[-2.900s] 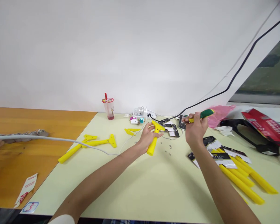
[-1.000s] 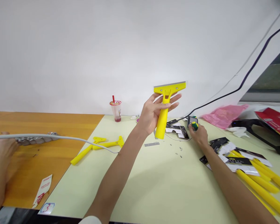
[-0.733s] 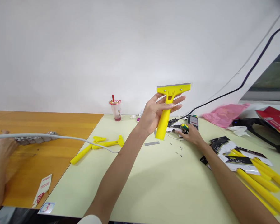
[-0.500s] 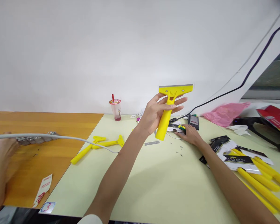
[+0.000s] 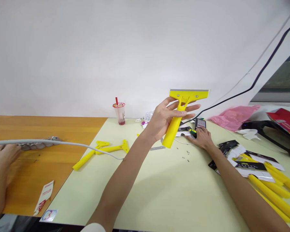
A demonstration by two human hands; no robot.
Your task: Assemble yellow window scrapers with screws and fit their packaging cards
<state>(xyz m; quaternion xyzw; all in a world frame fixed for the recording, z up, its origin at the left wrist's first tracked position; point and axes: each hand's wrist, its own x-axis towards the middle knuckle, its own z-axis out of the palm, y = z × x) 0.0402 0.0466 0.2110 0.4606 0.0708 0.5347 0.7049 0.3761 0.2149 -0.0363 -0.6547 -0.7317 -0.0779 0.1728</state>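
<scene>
My left hand point(image 5: 160, 120) holds up a yellow scraper point(image 5: 174, 129) by its handle, blade edge at the top and two screws showing on its head. My right hand point(image 5: 203, 138) rests at the back of the table with a green-and-yellow screwdriver handle point(image 5: 192, 131) in its grip; most of that tool is hidden. Its fingertips touch a phone point(image 5: 200, 122). A metal blade point(image 5: 158, 148) and several small screws point(image 5: 188, 152) lie on the tabletop below the scraper.
Two yellow scraper bodies point(image 5: 87, 159) lie at left under a grey cable point(image 5: 72, 142). A drink cup point(image 5: 120, 114) stands near the wall. Packaged scrapers point(image 5: 252, 169) pile up at right, before a pink bag point(image 5: 234, 116). A co-worker's hand point(image 5: 4, 154) is at far left.
My left hand has shifted slightly right with the scraper. My right hand has moved a little right and forward onto the phone, the screwdriver going along with it.
</scene>
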